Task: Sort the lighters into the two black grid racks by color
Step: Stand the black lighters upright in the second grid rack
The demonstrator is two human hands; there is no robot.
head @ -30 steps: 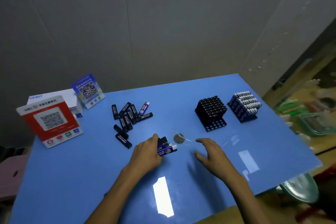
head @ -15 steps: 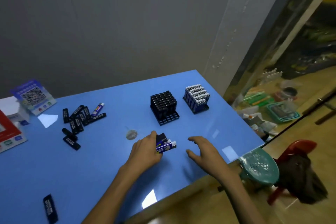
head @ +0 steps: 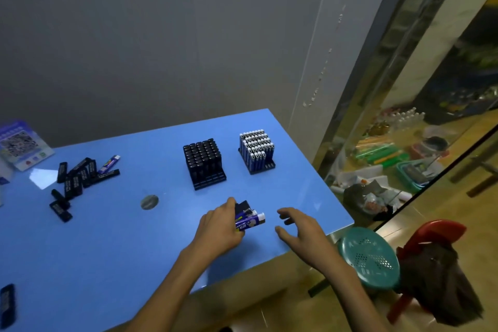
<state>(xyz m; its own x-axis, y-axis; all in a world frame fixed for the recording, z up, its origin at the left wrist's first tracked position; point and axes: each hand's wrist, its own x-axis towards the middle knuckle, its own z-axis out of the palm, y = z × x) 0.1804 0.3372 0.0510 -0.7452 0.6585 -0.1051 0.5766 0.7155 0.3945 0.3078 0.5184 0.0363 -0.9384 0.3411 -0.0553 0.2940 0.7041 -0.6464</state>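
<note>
My left hand [head: 219,229] grips a small bundle of lighters [head: 248,217], blue ones with white caps and at least one black one, just above the blue table [head: 107,245]. My right hand [head: 301,232] hovers open to the right of the bundle, fingers spread, holding nothing. Beyond my hands stand two black grid racks: the left rack [head: 204,163] is full of black lighters, the right rack [head: 257,151] holds blue lighters with white caps. A loose pile of black lighters [head: 76,179] with one blue lighter [head: 109,164] lies at the left.
One black lighter [head: 6,303] lies near the table's front left corner. A round grey mark [head: 149,201] is on the tabletop. A QR-code stand [head: 21,145] sits at the far left. Off the table's right edge are a teal stool [head: 369,259] and a red chair [head: 436,229].
The view has swung right, so the racks and pile sit further left in frame. My left hand still holds the bundle; my right hand stays open beside it.
</note>
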